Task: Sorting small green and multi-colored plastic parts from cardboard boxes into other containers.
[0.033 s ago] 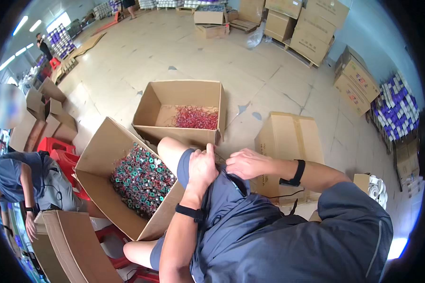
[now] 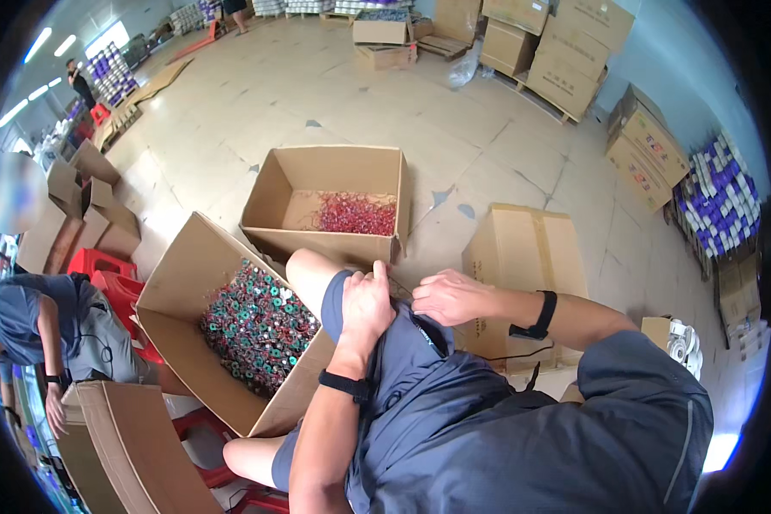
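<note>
My left hand [image 2: 367,304] is closed on a fold of the dark grey shorts [image 2: 398,355] over my raised thigh, thumb upward. Beside it, my right hand [image 2: 451,296] bends over the shorts near the pocket opening, fingers pinched at the cloth; their tips are partly hidden. Left of my legs, a tilted open carton [image 2: 184,287] holds many small parts [image 2: 261,330] with green discs and reddish wires. Beyond my knee stands another open carton [image 2: 325,163] with a heap of small red wired pieces [image 2: 357,213].
A taped carton [image 2: 522,248] stands at the right. On the left a co-worker [image 2: 86,330] sits near red stools [image 2: 116,283] and a cardboard flap [image 2: 141,445]. Stacked cartons [image 2: 565,64] and a pallet of purple-and-white goods [image 2: 715,197] line the far right side.
My right hand has shifted very slightly at the shorts. My left hand and the cartons stay where they were.
</note>
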Tool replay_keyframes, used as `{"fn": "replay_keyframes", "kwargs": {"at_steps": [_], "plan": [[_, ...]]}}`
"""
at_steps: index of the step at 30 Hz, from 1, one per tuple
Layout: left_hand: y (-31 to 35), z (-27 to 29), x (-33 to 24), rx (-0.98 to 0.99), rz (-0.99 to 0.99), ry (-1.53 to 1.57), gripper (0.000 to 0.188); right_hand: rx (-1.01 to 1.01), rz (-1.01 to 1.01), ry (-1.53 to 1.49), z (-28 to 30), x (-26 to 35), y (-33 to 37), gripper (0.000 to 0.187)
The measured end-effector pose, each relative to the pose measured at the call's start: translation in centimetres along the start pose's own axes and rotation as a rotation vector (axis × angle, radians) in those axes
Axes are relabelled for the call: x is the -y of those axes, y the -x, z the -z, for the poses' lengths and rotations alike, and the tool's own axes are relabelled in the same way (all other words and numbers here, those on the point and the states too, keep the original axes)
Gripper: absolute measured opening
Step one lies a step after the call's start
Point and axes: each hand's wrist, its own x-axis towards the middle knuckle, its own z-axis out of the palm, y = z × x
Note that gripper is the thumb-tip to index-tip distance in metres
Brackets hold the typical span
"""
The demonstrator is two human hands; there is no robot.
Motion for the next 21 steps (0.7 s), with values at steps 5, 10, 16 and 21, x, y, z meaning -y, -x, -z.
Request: {"fn": "replay_keyframes", "kwargs": {"at_steps": [5,10,16,21], "plan": [[-0.7,-1.2,0.1,-0.060,0.005,-0.169,0.039,0.024,-0.031,0.085,1.8,1.1,1.1,0.007],[-0.3,-1.6,2.6,-0.128,0.107,-0.057,0.032,0.074,0.056,-0.022,2.4,3.0,3.1,0.005],[1.7,3.0,2.0,-0.183,0.020,0.110,0.033,0.192,-0.178,-0.121,5.2,2.6,4.3,0.025],[8.0,17.0,9.5,-0.050,0.282,0.177,0.031,0.337,-0.296,-0.063,10.4,4.3,0.5,0.030]]}}
